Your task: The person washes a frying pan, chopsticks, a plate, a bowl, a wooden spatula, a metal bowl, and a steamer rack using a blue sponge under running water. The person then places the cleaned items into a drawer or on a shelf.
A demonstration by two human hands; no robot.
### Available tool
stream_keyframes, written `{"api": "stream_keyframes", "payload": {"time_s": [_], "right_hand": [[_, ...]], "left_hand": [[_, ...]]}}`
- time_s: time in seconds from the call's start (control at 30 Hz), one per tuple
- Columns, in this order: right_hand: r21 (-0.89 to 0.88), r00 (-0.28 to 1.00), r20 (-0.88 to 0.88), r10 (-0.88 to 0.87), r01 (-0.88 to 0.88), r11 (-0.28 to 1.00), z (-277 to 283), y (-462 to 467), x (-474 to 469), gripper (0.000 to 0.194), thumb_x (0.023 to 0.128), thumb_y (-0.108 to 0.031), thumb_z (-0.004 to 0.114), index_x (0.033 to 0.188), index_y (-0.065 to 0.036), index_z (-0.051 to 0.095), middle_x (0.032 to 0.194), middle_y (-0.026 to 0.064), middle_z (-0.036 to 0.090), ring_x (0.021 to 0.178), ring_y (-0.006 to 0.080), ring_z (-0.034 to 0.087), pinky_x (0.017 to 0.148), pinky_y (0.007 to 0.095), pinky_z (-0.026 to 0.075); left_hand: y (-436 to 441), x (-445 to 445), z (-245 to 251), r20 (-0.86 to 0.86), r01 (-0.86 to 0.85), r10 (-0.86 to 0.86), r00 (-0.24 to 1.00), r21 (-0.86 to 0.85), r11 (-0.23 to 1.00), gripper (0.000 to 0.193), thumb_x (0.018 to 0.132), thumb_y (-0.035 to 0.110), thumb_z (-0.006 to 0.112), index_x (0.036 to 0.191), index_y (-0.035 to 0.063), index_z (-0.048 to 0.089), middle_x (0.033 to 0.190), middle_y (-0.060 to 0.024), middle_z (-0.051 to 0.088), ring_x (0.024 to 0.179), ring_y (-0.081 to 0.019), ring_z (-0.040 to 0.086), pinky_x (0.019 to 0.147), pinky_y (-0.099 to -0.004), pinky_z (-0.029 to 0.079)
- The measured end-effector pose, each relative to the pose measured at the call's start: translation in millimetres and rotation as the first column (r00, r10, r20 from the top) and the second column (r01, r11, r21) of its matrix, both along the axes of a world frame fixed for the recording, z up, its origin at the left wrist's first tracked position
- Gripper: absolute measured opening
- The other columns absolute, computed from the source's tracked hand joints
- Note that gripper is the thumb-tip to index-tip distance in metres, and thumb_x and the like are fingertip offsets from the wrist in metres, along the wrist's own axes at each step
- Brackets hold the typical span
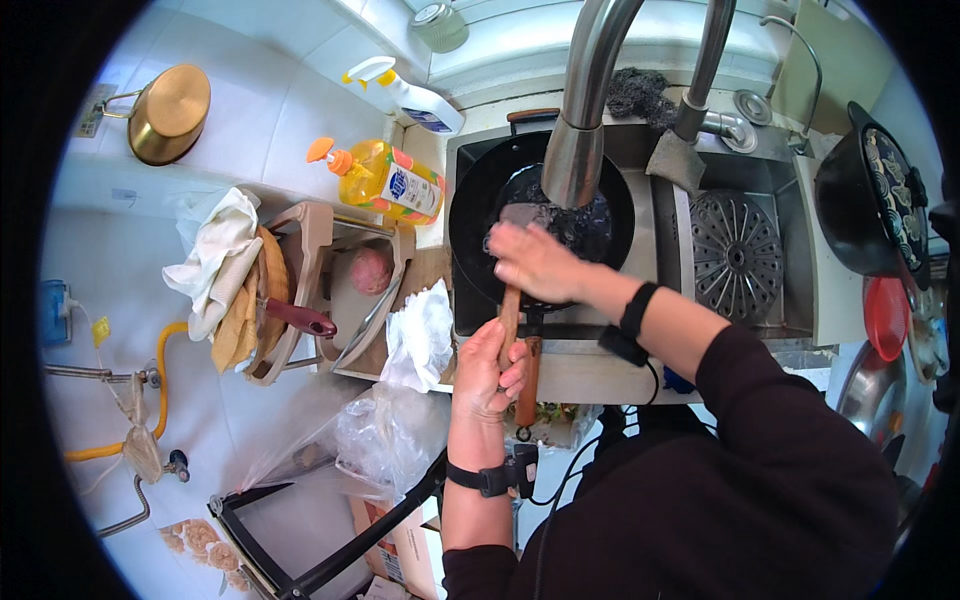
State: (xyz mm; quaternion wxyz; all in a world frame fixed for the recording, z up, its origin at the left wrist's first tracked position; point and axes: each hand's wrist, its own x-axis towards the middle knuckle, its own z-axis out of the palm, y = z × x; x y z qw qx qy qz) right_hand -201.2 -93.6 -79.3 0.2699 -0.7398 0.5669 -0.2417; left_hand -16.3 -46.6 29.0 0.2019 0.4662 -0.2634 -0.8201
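A black frying pan (469,225) with water in it sits in the left basin of a steel sink, beneath the tap (574,165). Its wooden handle (528,382) points towards me. My left hand (491,364) is closed around the wooden handle of a spatula (510,307), whose blade lies over the pan. Over that blade is my right hand (532,262), slightly blurred, its fingers extended; whether it grips the spatula cannot be made out. A grey sponge (676,165) hangs at the tap's base.
Left of the sink stand a yellow dish soap bottle (390,182), a white spray bottle (416,97), a crumpled white cloth (420,337) and a beige rack (307,247). The right basin holds a perforated steamer plate (735,259); a black lidded pot (851,199) stands beyond it.
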Motion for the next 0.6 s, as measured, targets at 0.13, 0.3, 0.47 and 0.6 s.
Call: {"api": "stream_keyframes", "payload": {"time_s": [0.13, 0.3, 0.47, 0.6], "right_hand": [[-0.042, 0.992, 0.012, -0.124, 0.125, 0.991, -4, 1, 3, 0.057, 0.097, -0.044, 0.030, 0.141, -0.007, 0.036, 0.151, 0.0112, 0.027, 0.141, 0.0239, 0.020, 0.114, 0.0459, 0.013], [0.244, 0.916, -0.040, -0.398, 0.396, 0.885, -19, -24, -42, 0.050, 0.093, -0.039, 0.039, 0.127, -0.004, 0.051, 0.130, 0.0198, 0.051, 0.127, 0.0297, 0.044, 0.108, 0.0499, 0.027], [0.286, 0.149, 0.113, -0.982, 0.942, 0.176, -53, -33, -54, 0.026, 0.085, -0.019, 0.052, 0.098, 0.002, 0.060, 0.093, 0.0227, 0.065, 0.086, 0.0383, 0.065, 0.075, 0.0472, 0.052], [0.930, -0.202, 0.362, -0.910, 0.142, 0.338, -61, -45, -33, 0.016, 0.088, -0.010, 0.049, 0.090, 0.002, 0.061, 0.083, 0.0191, 0.064, 0.074, 0.0327, 0.066, 0.066, 0.0407, 0.055]], "left_hand": [[7, 8, 2, 0.028, 0.005, -0.005, 1.000, -0.007, 1.000, 0.024, 0.100, 0.022, 0.042, 0.114, 0.0079, 0.055, 0.066, -0.0047, 0.051, 0.036, -0.0079, 0.036, 0.031, -0.0215, 0.028], [18, 10, -4, 0.018, -0.040, 0.039, 0.999, 0.054, 0.998, 0.029, 0.099, 0.019, 0.041, 0.118, 0.0020, 0.053, 0.066, -0.0045, 0.050, 0.036, -0.0070, 0.036, 0.031, -0.0213, 0.027], [1, 12, -18, 0.058, -0.132, 0.129, 0.990, 0.049, 0.990, 0.030, 0.099, 0.022, 0.040, 0.119, 0.0021, 0.052, 0.068, -0.0052, 0.051, 0.039, -0.0084, 0.034, 0.034, -0.0229, 0.027], [-9, -1, -33, 0.059, -0.102, 0.096, 0.994, 0.107, 0.989, 0.028, 0.099, 0.023, 0.040, 0.114, 0.0024, 0.052, 0.069, -0.0052, 0.051, 0.040, -0.0084, 0.035, 0.035, -0.0225, 0.027]]}}
